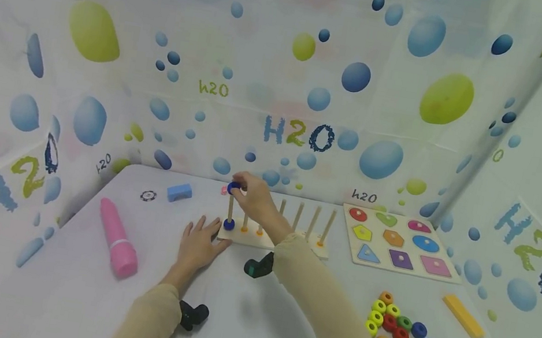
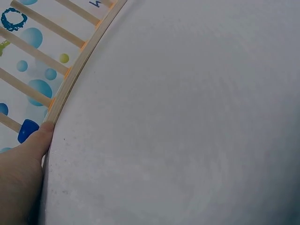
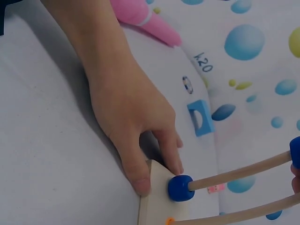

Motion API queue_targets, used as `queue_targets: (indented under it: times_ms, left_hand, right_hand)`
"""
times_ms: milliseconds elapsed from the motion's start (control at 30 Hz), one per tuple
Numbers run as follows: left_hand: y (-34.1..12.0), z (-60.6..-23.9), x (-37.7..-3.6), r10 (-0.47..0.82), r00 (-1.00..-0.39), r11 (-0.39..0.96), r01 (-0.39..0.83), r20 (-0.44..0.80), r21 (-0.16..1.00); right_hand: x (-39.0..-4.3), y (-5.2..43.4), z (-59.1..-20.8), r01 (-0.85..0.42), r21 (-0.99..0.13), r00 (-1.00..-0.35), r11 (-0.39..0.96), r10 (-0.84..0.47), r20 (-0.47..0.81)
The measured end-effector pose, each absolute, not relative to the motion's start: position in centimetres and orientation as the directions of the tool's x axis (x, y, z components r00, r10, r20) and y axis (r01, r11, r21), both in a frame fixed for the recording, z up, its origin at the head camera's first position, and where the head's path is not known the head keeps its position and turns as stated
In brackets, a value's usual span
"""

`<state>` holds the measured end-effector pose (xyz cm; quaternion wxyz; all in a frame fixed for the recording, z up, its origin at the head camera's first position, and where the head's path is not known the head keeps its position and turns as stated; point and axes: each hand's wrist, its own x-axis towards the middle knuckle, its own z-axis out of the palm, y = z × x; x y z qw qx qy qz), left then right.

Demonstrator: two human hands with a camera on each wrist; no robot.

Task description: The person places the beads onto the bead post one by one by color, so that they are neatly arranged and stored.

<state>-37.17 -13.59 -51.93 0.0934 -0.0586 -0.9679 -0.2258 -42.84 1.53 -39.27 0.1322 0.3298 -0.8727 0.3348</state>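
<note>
A wooden peg board (image 1: 291, 246) with several upright pegs stands mid-table. One dark blue ring (image 1: 229, 224) sits at the foot of its leftmost peg (image 1: 231, 207). My right hand (image 1: 243, 188) pinches a second dark blue ring (image 1: 231, 188) at the top of that peg. In the right wrist view this ring (image 3: 295, 151) shows at the frame's edge and the lower ring (image 3: 180, 187) sits at the base. My left hand (image 1: 202, 239) lies flat on the table, thumb (image 2: 41, 137) and fingers (image 3: 173, 154) touching the board's left corner (image 3: 157, 199).
A pile of coloured rings (image 1: 399, 334) lies at the front right, a yellow bar (image 1: 463, 316) beyond it. A shape puzzle board (image 1: 397, 240) sits at the back right. A pink cylinder (image 1: 117, 236) and a blue block (image 1: 179, 192) lie on the left. Curtain walls enclose the table.
</note>
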Motion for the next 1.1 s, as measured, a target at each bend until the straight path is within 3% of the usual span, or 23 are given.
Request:
queue_targets:
  times_ms: [200, 567, 833, 1100]
  left_hand:
    - [-13.4, -51.8, -37.1, 0.071, -0.978, 0.888, 0.151, 0.195, 0.434]
    - [-13.6, -52.1, -37.4, 0.073, -0.976, 0.899, 0.154, 0.206, 0.41]
    - [-13.6, -52.0, -37.2, 0.083, -0.977, 0.898, 0.158, 0.196, 0.41]
    - [-13.3, -51.7, -37.1, 0.087, -0.977, 0.897, 0.161, 0.193, 0.412]
  right_hand:
    - [-42.7, 1.6, -39.1, -0.664, -0.488, -0.748, 0.566, -0.491, 0.448]
    - [-42.2, 4.5, -38.4, -0.622, -0.569, -0.783, 0.537, -0.416, 0.463]
    - [-42.5, 10.0, -38.9, -0.633, -0.61, -0.769, 0.477, -0.292, 0.569]
    - [-41.5, 17.2, -39.2, -0.553, -0.647, -0.807, 0.524, -0.143, 0.574]
